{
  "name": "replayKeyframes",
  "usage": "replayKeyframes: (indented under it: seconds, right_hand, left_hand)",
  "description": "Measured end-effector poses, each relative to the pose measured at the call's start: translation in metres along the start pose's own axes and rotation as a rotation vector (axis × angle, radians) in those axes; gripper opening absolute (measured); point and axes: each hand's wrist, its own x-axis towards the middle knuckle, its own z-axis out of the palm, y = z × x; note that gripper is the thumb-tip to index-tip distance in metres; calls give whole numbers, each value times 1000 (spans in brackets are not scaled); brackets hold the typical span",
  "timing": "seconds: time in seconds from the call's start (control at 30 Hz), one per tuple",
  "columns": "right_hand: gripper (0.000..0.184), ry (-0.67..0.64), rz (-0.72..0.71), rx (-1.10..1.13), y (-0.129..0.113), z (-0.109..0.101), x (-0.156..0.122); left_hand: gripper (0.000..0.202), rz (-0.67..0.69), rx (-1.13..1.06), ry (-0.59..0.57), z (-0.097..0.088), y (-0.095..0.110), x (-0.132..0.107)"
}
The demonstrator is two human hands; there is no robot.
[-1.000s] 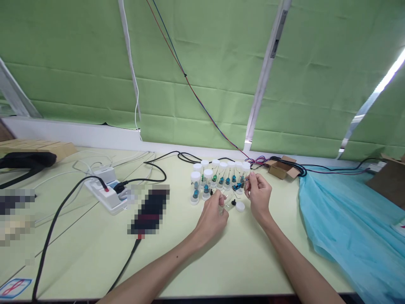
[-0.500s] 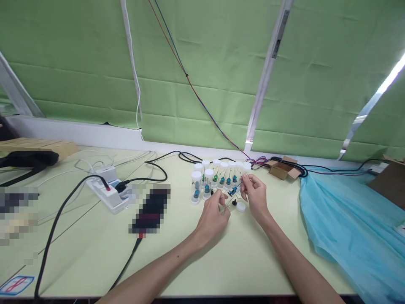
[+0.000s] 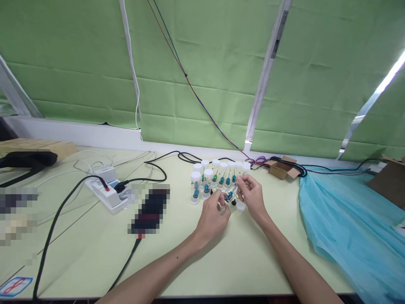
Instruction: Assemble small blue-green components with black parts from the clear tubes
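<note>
My left hand (image 3: 215, 211) is closed around the lower end of a small clear plastic tube, which is tilted up to the right. A little blue piece with a thin metal stem (image 3: 230, 195) lies at the tube, seemingly inside it. The fingertips of my right hand (image 3: 251, 195) are pinched at the upper end of that stem. Just below, on the table, are a small black part (image 3: 233, 202) and a loose white cap (image 3: 240, 207). Behind my hands stand several clear vials with white caps (image 3: 208, 173), holding blue or green pieces.
A white power strip (image 3: 110, 196) with plugs and black cables sits to the left, near a pixelated dark device (image 3: 150, 209). Toward the back right are a small open cardboard box (image 3: 283, 169) and coiled black cable. Light blue sheeting (image 3: 341, 219) covers the table's right side.
The blue piece has moved down and left, toward the tube in my left hand. My right hand has shifted slightly left with it; my left hand has barely moved.
</note>
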Motion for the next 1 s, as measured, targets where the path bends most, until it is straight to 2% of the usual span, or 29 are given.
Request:
replayKeyframes:
  seconds: [0.43, 1.0]
  right_hand:
    - [29, -70, -37, 8, -1, 2, -2]
    - [31, -50, -52, -19, 2, 2, -2]
  left_hand:
    - [19, -17, 1, 27, -1, 1, 0]
    - [19, -31, -2, 41, -1, 2, 0]
